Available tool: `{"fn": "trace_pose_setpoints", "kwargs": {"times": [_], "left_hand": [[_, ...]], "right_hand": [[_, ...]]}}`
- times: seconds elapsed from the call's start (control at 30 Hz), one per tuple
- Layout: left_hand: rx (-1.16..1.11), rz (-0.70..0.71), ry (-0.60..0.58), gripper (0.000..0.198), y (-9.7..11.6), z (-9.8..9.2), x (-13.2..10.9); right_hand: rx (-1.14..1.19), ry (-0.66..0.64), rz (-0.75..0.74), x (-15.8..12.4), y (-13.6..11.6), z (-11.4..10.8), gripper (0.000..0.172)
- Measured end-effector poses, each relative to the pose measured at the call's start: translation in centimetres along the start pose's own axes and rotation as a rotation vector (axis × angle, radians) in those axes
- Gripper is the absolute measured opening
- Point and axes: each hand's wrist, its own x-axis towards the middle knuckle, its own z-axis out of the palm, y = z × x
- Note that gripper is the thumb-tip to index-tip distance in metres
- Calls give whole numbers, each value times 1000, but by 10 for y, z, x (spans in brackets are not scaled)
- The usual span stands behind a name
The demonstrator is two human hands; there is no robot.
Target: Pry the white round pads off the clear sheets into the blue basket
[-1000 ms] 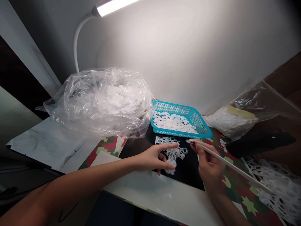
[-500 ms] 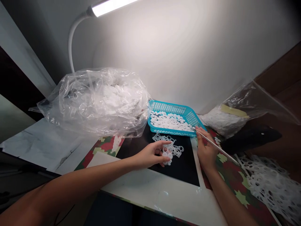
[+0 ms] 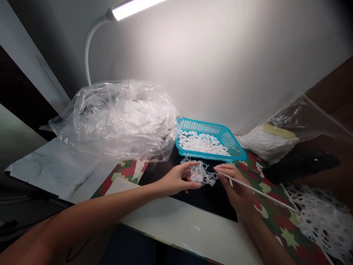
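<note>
My left hand (image 3: 179, 178) pinches a small cluster of white plastic rings (image 3: 196, 174) between thumb and fingers, over a black mat (image 3: 217, 197). Behind and beside that cluster lies a loose piece of ring-shaped netting (image 3: 211, 177). In my right hand (image 3: 237, 184) is a thin white stick (image 3: 261, 194), its tip end pointing toward the rings, its far end reaching right. Just beyond the mat stands a blue basket (image 3: 212, 157) with many small white discs (image 3: 202, 142) in it.
A large clear plastic bag (image 3: 116, 117) of white pieces sits left of the basket. On the right are another bag (image 3: 271, 141), a dark object (image 3: 302, 165) and a heap of white netting (image 3: 325, 221). A lamp (image 3: 88, 51) rises at the back left.
My right hand has moved from the basket's near right corner down and left toward the rings, with the stick. My left hand has stayed nearly in place, still holding the cluster.
</note>
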Motion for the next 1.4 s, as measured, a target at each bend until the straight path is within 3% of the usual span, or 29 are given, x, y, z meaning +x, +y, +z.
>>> {"fn": "trace_pose_setpoints", "kwargs": {"times": [0.1,0.2,0.73,1.0,1.23,1.4], "left_hand": [[-27,-9,10,80,0,-1,1],[-33,-24,25,82,2,-1,1],[-3,-28,11,81,4,-2,-1],[18,-27,-4,81,6,-2,-3],[38,-14,-15,80,3,-2,-4],[25,-12,24,81,3,0,-3]], "right_hand": [[89,-236,-28,-4,-11,3,18],[141,-310,-26,-6,-15,7,21],[51,-303,-68,-5,-18,12,21],[-118,-240,-208,-6,-21,22,18],[-268,-225,-219,-12,-19,26,17],[-364,-142,-334,-15,-14,29,25]]}}
